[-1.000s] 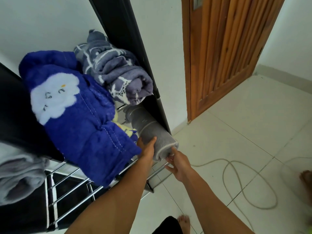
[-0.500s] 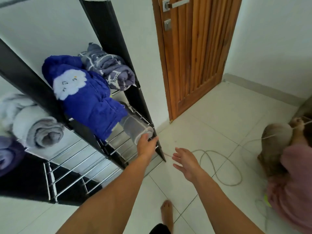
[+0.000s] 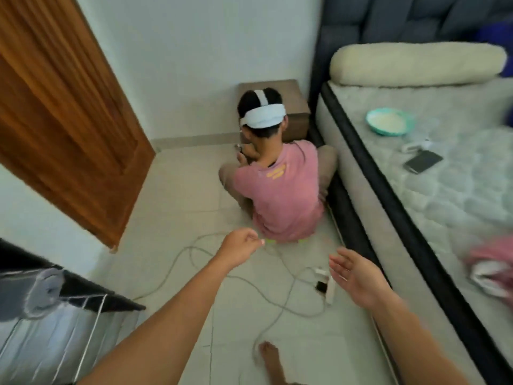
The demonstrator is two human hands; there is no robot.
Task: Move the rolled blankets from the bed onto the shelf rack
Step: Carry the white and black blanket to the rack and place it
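The bed (image 3: 433,168) fills the whole right side of the room, mattress bare and quilted, and that is where the work lies: it is the pickup end of this job. Along its head a long cream bolster (image 3: 416,63) rests against the dark headboard, out of the way of the open middle. Is it one of the rolled blankets? I cannot say; it could as easily be a pillow. At the bed's near right edge a pink bundle (image 3: 488,259) sits blurred, too smeared to call rolled or loose. The wooden door (image 3: 63,120) stands on the left, and below it the shelf rack (image 3: 55,315) pokes in at the lower left corner, a grey roll (image 3: 45,287) lying on its wire tier, parked where the task wants it. Between rack and bed, a person in a pink shirt (image 3: 280,190) sits on the floor with their back to us, right in the lane, and a cable (image 3: 277,298) loops across the tiles toward a power strip (image 3: 330,287), so the bare foot (image 3: 270,359) below has to pick its way. On the mattress, a teal bowl (image 3: 388,121) and a dark phone (image 3: 422,161) lie flat, well apart from the bundle. Now the hands: the left hand (image 3: 240,245) hangs out front with fingers loosely curled on nothing, and the right hand (image 3: 358,279) reaches toward the bed, palm up, fingers spread wide and empty, which reads to me as going for the next load.
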